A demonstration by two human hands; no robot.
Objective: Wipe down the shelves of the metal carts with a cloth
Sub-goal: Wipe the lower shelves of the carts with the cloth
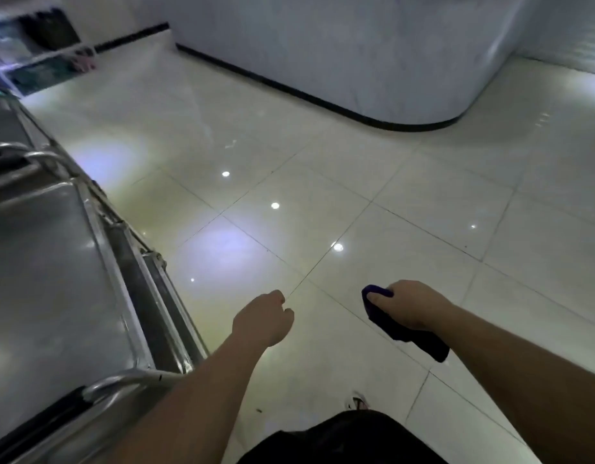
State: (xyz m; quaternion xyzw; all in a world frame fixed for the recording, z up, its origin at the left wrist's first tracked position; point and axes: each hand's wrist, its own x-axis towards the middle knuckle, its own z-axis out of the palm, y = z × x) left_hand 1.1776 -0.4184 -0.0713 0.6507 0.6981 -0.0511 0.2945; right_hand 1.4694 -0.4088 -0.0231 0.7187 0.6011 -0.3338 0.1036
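My right hand (410, 304) grips a crumpled dark blue cloth (403, 326) in the air above the glossy pale tiled floor (323, 195), away from the steel cart. My left hand (263, 319) hangs loosely curled, holding nothing. The shiny metal cart's top shelf (48, 262) lies along my left, untouched.

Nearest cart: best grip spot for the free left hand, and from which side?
Judging by shape, the curved tubular handle at the nearest cart's near end. Come from above, fingers wrapping the bar: it stands clear of the flat shelf, closest to the left hand.
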